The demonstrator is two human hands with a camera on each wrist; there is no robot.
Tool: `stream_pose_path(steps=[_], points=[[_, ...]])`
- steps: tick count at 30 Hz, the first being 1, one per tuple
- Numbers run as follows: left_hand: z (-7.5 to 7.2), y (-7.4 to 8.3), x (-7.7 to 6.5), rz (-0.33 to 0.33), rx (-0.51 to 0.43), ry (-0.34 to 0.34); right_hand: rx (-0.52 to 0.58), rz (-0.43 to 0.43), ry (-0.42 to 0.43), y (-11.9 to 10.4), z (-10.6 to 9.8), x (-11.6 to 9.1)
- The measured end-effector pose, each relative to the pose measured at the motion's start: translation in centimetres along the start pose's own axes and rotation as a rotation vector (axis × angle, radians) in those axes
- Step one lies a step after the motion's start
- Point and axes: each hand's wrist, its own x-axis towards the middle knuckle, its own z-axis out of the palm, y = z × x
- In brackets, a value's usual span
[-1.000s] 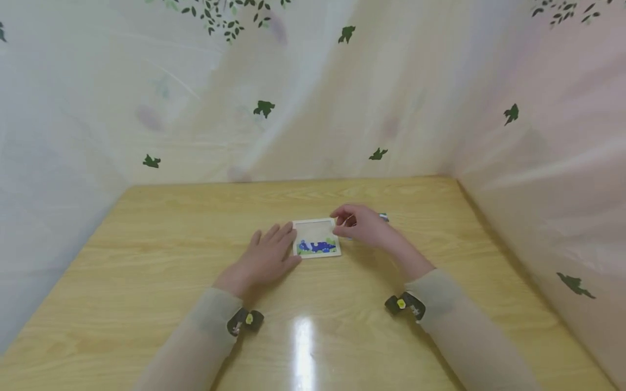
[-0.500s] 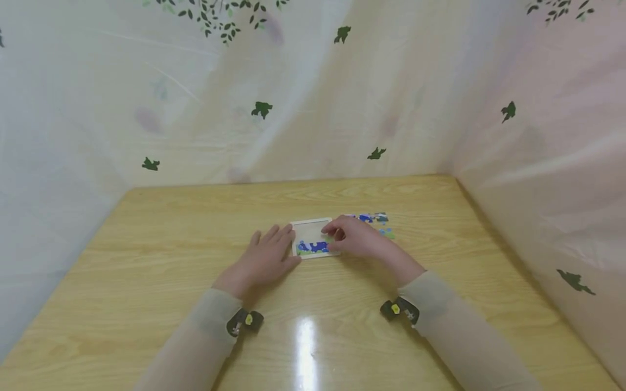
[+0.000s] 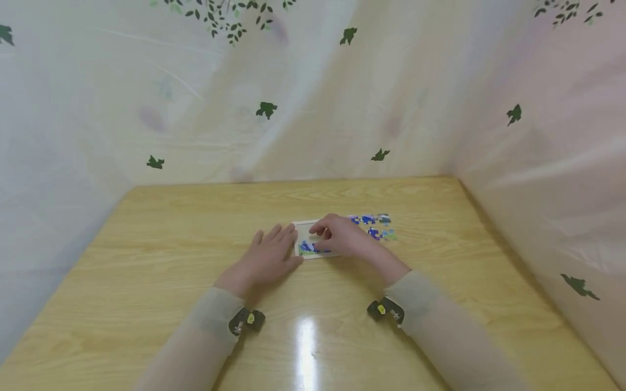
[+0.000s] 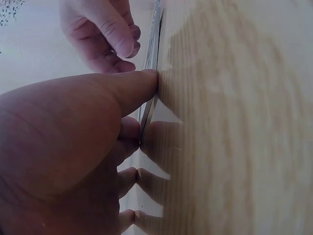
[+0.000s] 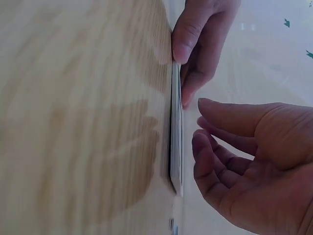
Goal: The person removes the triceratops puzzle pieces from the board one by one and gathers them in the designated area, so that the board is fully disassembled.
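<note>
A puzzle tray point(image 3: 318, 257) with a pale frame lies flat on the table, seen edge-on in the right wrist view. Blue and green puzzle pieces point(image 3: 306, 248) show along its near side. My left hand point(image 3: 266, 258) lies beside it with fingers extended, fingertips at the left edge and thumb at the near left corner. Over the tray's right part hovers my right hand point(image 3: 342, 236), palm partly turned in and fingers loosely bent. In the right wrist view its thumb and fingers point(image 5: 203, 169) stand apart from the tray, with no piece visible between them. This hand hides much of the tray.
Several loose puzzle pieces point(image 3: 369, 219) in blue, purple and green lie on the table right of the tray. Pale cloth point(image 3: 313, 136) with green bird shapes hangs behind and along both sides of the wooden table point(image 3: 186, 228).
My right hand has moved left from the tray's right edge to over its middle, uncovering loose pieces on the right. My left hand has stayed at the tray's left edge.
</note>
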Motion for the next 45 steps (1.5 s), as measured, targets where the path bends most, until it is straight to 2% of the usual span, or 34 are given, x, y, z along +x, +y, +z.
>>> stream_pose_path(steps=[4, 9, 14, 21, 26, 39, 45], points=[[-0.1, 0.2, 0.0, 0.011, 0.008, 0.002, 0.022, -0.026, -0.028, -0.8, 0.6, 0.5], [-0.3, 0.5, -0.1, 0.017, 0.005, 0.003, 0.028, -0.005, -0.058, -1.2, 0.9, 0.9], [-0.5, 0.5, -0.1, 0.010, -0.005, 0.002, -0.006, -0.016, -0.060, -1.4, 1.1, 1.0], [-0.4, 0.0, 0.1, 0.025, -0.040, 0.035, -0.032, -0.006, -0.050, -1.7, 1.3, 1.2], [-0.8, 0.4, -0.2, 0.012, -0.027, 0.008, -0.029, 0.001, -0.050, -1.7, 1.4, 1.2], [-0.6, 0.5, -0.1, -0.006, -0.004, -0.007, 0.046, -0.023, -0.030, -1.4, 1.5, 0.9], [-0.3, 0.6, -0.1, -0.006, 0.003, -0.006, 0.125, -0.017, -0.030, -0.7, 1.3, 1.1]])
